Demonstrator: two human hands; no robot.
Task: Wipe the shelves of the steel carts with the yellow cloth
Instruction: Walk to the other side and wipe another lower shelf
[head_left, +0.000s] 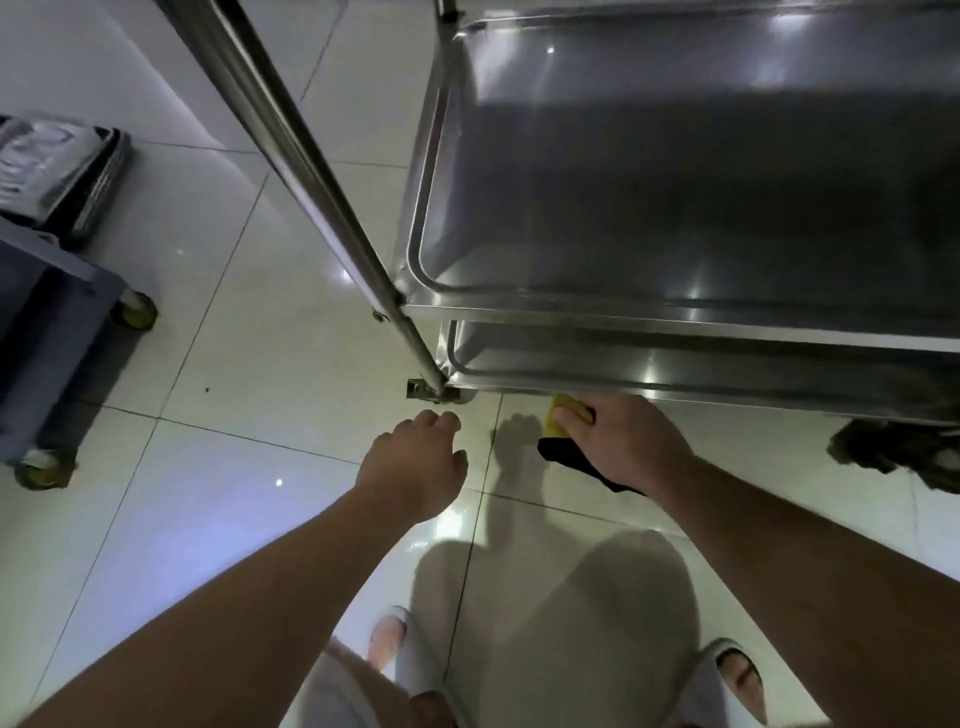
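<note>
A steel cart fills the upper right, with a middle shelf and a lower shelf beneath it. My right hand is shut on the yellow cloth, which has a dark underside, just below the front rim of the lower shelf. My left hand hovers over the floor near the cart's front-left leg, fingers loosely curled and holding nothing.
A blue-grey trolley on wheels stands at the left, with a tray of wrapped items behind it. A dark caster sits under the cart at right. My slippered feet stand on pale glossy floor tiles.
</note>
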